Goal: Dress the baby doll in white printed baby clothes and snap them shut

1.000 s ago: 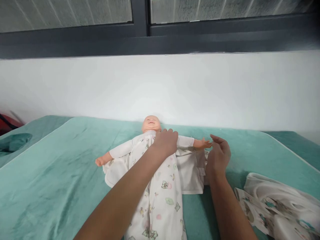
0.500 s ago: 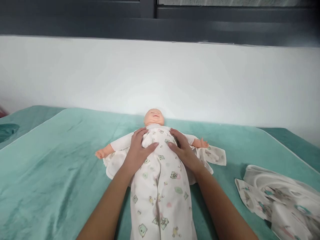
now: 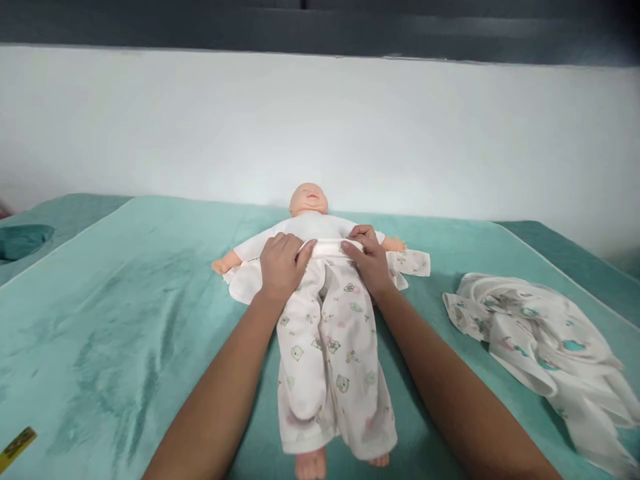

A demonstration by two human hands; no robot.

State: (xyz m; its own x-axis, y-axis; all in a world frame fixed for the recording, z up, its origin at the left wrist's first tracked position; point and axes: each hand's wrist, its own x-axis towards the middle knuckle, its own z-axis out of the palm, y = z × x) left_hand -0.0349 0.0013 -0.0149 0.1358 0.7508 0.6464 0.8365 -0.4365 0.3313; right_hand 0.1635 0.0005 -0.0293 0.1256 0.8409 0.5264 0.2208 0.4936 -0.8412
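Observation:
A baby doll point(image 3: 309, 199) lies on its back in a white long-sleeved top point(image 3: 310, 225), arms spread. White printed pants point(image 3: 350, 333) cover its lower body and legs, and its feet show below the cuffs. My left hand point(image 3: 284, 263) has its thumb and curled fingers closed on the left end of the pants' waistband, over the belly. On the other end, my right hand point(image 3: 370, 257) pinches the same waistband, which looks folded over. Beneath the doll's arms and sides, a white printed garment point(image 3: 245, 281) is spread out, partly hidden.
A crumpled white cloth with printed figures point(image 3: 540, 340) lies to the right. All rests on a green bed cover point(image 3: 125, 320), with a white wall point(image 3: 200, 127) behind the doll's head. A yellow-and-black strip point(image 3: 17, 448) shows at lower left.
My hands have gone from resting on the pants at the doll's chest to gripping the waistband. The pants' top edge now sits lower, baring the white top. The view has tilted down.

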